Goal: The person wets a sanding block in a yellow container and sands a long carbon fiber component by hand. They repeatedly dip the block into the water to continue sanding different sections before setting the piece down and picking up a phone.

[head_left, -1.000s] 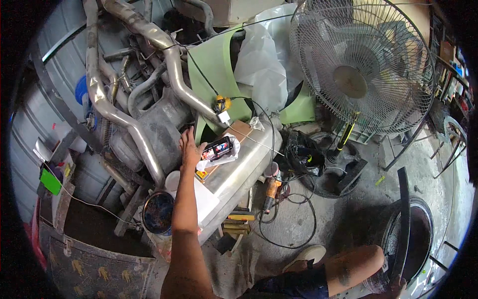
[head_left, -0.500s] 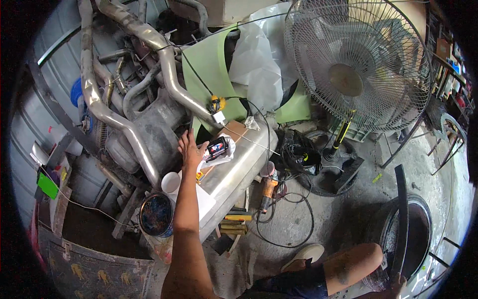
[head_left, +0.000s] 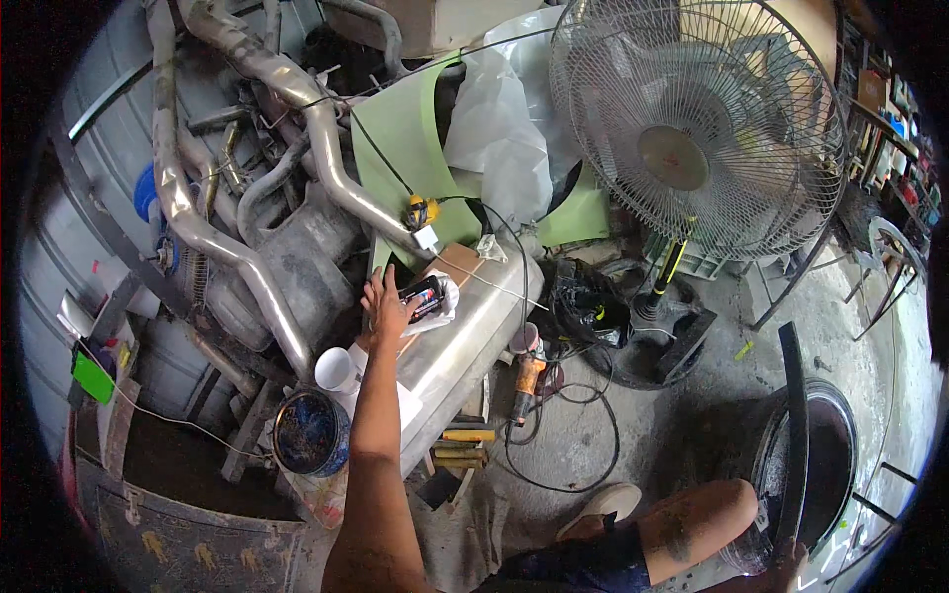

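My left hand (head_left: pixel 388 308), its fingers spread, reaches over the silver metal tank (head_left: pixel 479 318). Right beside its fingertips lies a small dark can-like thing (head_left: pixel 425 297) on a crumpled white cloth or paper (head_left: pixel 447 314). Whether the fingers touch that dark thing, I cannot tell. At the lower right edge my right hand (head_left: pixel 788 567), partly cut off, grips the lower end of a long, dark, slightly curved strip (head_left: pixel 794 425). The strip stands up in front of a round black drum-like container (head_left: pixel 838 465).
A white cup (head_left: pixel 337 370) and an open paint-stained tin (head_left: pixel 308 433) stand left of my forearm. Exhaust pipes (head_left: pixel 259 267) crowd the left. An orange angle grinder (head_left: pixel 528 387) with its cable lies on the floor. A large fan (head_left: pixel 675 156) stands at the far right.
My left hand has moved closer to the small dark can-like thing, up against its near side. The right hand still grips the strip. The whole view has shifted slightly.
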`<state>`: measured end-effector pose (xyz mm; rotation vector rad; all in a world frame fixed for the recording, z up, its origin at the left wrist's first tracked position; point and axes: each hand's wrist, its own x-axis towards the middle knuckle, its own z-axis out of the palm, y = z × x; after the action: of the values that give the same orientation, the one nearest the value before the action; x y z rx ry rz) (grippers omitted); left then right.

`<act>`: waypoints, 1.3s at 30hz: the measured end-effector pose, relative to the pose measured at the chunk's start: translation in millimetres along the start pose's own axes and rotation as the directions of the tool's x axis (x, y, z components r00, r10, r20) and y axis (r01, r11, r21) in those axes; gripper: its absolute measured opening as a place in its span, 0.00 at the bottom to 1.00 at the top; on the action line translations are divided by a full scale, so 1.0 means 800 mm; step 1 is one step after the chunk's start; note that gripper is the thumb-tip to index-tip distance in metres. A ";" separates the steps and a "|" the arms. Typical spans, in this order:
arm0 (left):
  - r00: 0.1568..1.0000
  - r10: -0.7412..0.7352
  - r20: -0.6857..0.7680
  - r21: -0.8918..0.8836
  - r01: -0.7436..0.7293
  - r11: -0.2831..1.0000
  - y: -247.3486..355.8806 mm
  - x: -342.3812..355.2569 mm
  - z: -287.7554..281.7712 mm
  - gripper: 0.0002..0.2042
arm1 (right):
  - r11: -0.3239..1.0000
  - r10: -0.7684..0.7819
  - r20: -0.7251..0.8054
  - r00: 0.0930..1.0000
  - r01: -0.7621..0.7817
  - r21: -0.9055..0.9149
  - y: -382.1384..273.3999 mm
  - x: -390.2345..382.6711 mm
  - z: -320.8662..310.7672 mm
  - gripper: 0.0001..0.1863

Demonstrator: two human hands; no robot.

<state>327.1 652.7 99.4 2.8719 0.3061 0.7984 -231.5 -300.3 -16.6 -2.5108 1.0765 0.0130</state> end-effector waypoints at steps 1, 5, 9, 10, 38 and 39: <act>1.000 -0.003 0.003 0.014 0.003 1.000 -0.003 -0.001 -0.002 0.46 | 1.000 -0.006 0.008 1.000 0.006 0.018 -0.002 0.000 0.002 0.25; 0.996 0.012 -0.094 -0.016 -0.014 1.000 -0.005 -0.002 -0.031 0.43 | 0.990 -0.003 0.070 0.998 -0.007 0.143 -0.003 0.006 0.020 0.24; 0.988 -0.093 -0.120 -0.200 0.068 0.977 0.056 -0.007 -0.061 0.37 | 0.919 -0.120 -0.004 0.993 0.113 0.378 0.073 0.015 0.014 0.22; 0.980 -0.010 -0.196 -0.295 -0.049 0.954 0.064 -0.013 -0.057 0.35 | 0.930 -0.366 -0.078 0.927 0.362 -0.066 0.095 0.023 0.008 0.19; 0.387 0.917 0.095 -0.991 -0.049 0.123 0.364 -0.439 -0.095 0.38 | 0.840 0.099 0.006 0.995 -0.086 0.536 -0.140 -0.088 -0.037 0.12; 0.441 0.893 0.089 -0.994 -0.014 0.106 0.377 -0.441 -0.095 0.35 | 0.842 0.096 -0.026 0.995 -0.067 0.535 -0.138 -0.113 -0.049 0.12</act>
<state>38.5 284.5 48.2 1.6822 -1.0878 -0.2869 -223.7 -183.8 73.9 -1.9677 1.0328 -0.2924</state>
